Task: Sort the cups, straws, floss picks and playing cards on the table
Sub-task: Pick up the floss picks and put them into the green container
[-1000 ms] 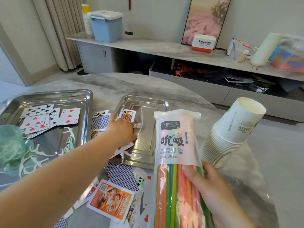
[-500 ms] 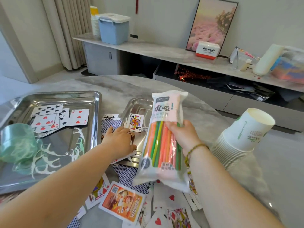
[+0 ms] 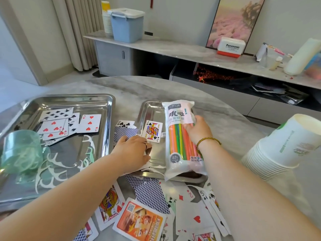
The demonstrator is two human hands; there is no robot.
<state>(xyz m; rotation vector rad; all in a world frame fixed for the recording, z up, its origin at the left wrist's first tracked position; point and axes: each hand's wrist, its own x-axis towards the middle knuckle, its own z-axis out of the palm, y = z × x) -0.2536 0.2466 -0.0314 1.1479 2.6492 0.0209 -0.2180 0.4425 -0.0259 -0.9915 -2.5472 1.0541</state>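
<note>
**Sorting barely begun, most of it left**

The right hand [image 3: 198,131], fingers clamped on the straw pack [image 3: 180,136], lays it in the small tray [image 3: 151,108] beside a jack [image 3: 152,130]. The large tray [image 3: 69,100] at the left edge mixes cards [image 3: 57,122], floss picks [image 3: 52,164] and a green cup [image 3: 19,150]. Loose cards [image 3: 173,206] litter the surface's near edge; stacked cups [image 3: 281,150] lie at its right edge. The left hand [image 3: 133,150] rests on cards; whether its fingers grip one I cannot tell.

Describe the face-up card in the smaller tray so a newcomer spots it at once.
On the round table, find the smaller steel tray, the one holding the straw pack. Against its left side, just past the left hand, lies the card: a jack of spades, while its neighbours outside are a ten of clubs and blue backs.
</note>
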